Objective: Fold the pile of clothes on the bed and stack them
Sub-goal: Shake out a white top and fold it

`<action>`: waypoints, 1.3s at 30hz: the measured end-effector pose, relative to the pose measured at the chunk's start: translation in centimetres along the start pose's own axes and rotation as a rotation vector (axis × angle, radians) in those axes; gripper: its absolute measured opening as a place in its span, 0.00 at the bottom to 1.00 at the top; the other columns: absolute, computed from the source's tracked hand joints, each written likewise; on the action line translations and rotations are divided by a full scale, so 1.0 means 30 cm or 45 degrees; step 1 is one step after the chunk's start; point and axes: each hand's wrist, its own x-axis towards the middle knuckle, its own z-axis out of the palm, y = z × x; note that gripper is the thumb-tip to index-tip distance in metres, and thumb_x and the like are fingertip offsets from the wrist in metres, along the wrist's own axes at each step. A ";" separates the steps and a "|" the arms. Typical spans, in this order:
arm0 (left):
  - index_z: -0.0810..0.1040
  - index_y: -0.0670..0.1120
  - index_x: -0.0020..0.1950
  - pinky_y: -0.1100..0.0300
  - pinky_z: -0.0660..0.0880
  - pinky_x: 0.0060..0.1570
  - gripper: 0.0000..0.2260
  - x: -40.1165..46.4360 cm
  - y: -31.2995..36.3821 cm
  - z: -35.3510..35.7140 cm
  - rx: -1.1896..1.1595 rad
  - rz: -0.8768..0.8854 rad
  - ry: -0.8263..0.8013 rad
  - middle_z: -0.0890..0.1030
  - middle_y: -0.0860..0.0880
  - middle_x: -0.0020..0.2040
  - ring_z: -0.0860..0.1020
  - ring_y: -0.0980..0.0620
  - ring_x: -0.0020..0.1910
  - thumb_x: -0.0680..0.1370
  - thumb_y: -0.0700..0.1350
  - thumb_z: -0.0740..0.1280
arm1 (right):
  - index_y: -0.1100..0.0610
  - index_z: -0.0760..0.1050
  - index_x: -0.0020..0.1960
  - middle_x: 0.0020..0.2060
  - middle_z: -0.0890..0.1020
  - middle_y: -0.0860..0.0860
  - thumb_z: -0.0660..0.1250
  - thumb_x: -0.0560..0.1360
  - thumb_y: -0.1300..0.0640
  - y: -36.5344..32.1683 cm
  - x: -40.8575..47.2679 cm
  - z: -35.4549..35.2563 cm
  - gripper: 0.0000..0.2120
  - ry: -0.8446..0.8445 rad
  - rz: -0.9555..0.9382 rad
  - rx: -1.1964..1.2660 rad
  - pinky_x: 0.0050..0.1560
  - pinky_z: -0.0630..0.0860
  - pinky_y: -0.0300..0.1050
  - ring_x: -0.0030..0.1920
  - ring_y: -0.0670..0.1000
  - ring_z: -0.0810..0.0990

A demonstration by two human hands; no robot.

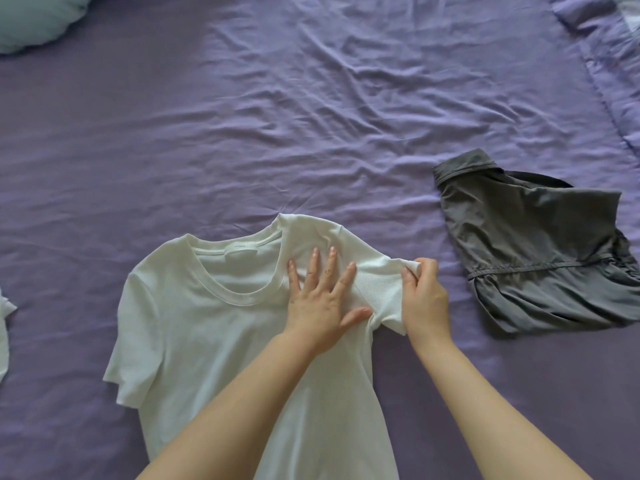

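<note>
A white T-shirt [214, 327] lay face up on the bed [311, 116], at about six o'clock in the view, its round neckline pointing toward twelve o'clock and its hem running out of frame at the bottom. The sleeve at nine o'clock was spread flat on the sheet. The sleeve at three o'clock [384, 289] was drawn across toward the chest, bunching the fabric at the armpit.

The left hand [322, 299] lay flat on the shirt just beside the neckline, fingers straight and spread, the thumb reaching toward the armpit fold, pressing the cloth down and grasping nothing. The right hand [424, 299] was at three o'clock of the left, touching the shirt's edge; its thumb and curled fingers pinched the cuff of that sleeve. Both forearms came in bare from the bottom of the view.

Well apart from the shirt, at three o'clock, a grey garment [540, 251] with an elastic-gathered seam lay loosely folded on the sheet; what kind of garment it was could not be told. At nine o'clock, cut by the frame edge, showed a scrap of white cloth [4, 337]. The bed was covered in a wrinkled purple sheet. A pale blue-green pillow [38, 19] sat at eleven o'clock, and a purple pillow [602, 60] at one o'clock.
</note>
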 end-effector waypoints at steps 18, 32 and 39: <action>0.32 0.58 0.75 0.34 0.26 0.65 0.43 0.017 0.006 -0.018 0.060 -0.035 -0.065 0.29 0.49 0.75 0.22 0.45 0.68 0.70 0.76 0.47 | 0.58 0.69 0.61 0.59 0.73 0.57 0.60 0.80 0.58 0.014 0.077 -0.042 0.11 0.036 -0.087 -0.646 0.41 0.65 0.50 0.53 0.63 0.76; 0.45 0.57 0.78 0.43 0.32 0.71 0.23 -0.387 -0.379 0.012 -0.104 -0.293 -0.065 0.38 0.48 0.79 0.37 0.45 0.77 0.84 0.53 0.47 | 0.61 0.81 0.53 0.55 0.81 0.64 0.80 0.64 0.55 -0.220 -0.237 0.259 0.20 -0.431 -0.864 -0.956 0.51 0.74 0.68 0.55 0.66 0.80; 0.47 0.50 0.79 0.48 0.54 0.72 0.29 -0.525 -0.664 -0.026 -0.287 -0.868 0.173 0.55 0.47 0.77 0.56 0.46 0.75 0.82 0.54 0.56 | 0.49 0.61 0.74 0.76 0.57 0.54 0.56 0.80 0.43 -0.365 -0.423 0.579 0.24 -0.768 -1.132 -1.086 0.71 0.48 0.63 0.76 0.59 0.51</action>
